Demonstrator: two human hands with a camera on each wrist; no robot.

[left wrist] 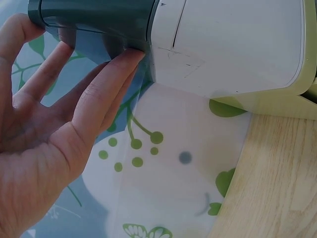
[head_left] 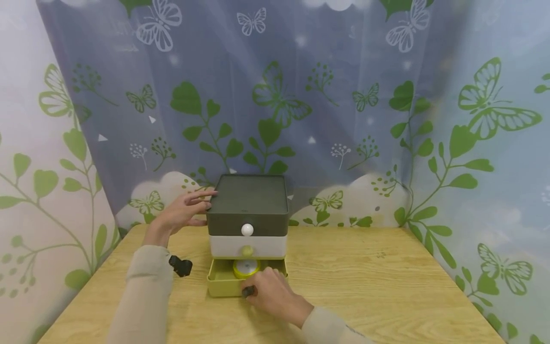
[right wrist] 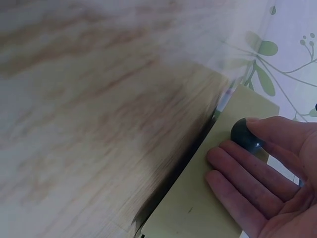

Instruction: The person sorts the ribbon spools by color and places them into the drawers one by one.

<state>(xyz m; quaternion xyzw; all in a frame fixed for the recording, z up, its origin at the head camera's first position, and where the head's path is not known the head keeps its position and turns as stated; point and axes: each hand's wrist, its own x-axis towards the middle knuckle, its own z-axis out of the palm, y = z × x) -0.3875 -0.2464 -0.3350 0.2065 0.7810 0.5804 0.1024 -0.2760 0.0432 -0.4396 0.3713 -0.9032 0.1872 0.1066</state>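
A small three-tier drawer box [head_left: 248, 247] stands on the table, with a dark green top tier, a white middle one and a yellow-green bottom one. Its bottom drawer [head_left: 224, 287] is pulled out, and a round yellow-rimmed item with a silvery face [head_left: 247, 267] lies inside. My right hand [head_left: 275, 294] pinches the drawer's dark round knob [right wrist: 246, 135] between thumb and finger. Against the left side of the dark top tier [left wrist: 94, 17], my left hand [left wrist: 54, 119] rests its fingertips, the fingers fairly straight and spread.
The wooden table [head_left: 365, 277] stretches to both sides of the box. Behind it hangs a curtain [head_left: 335, 119] printed with butterflies and leaves, and similar sheets flank the table. A small black device [head_left: 181, 266] sits at the left wrist.
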